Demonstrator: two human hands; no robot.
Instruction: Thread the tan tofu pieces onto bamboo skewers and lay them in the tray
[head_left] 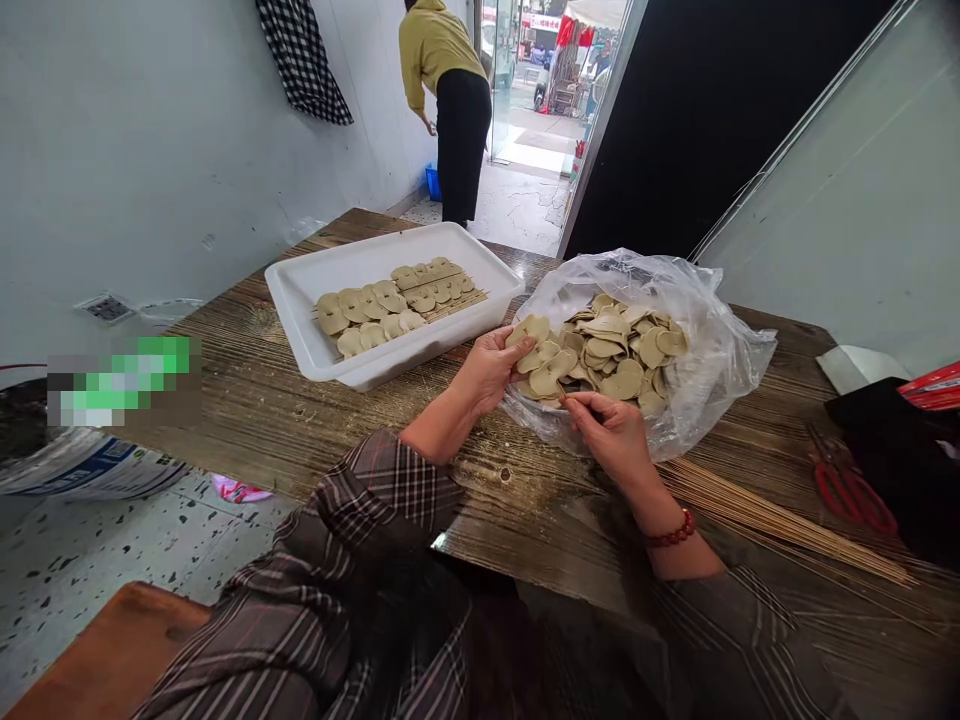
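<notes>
My left hand [487, 368] is closed on several round beige slices [541, 358], which fan out at the front left of an open clear plastic bag [701, 375]. Just right of them, my right hand [611, 430] pinches the end of a thin wooden stick [562, 393] that meets the lowest slices. Many loose slices [622, 345] lie heaped in the bag. To the left, a white tray [315, 352] holds rows of skewered slices [364, 305]. A bundle of bare sticks [787, 515] rests on the table to the right of my right wrist.
The wooden table [247, 400] carries red-handled scissors [851, 490] and a black bag [900, 450] at the right. A bucket [112, 470] stands at the left. A person [450, 80] bends by the open doorway beyond the table.
</notes>
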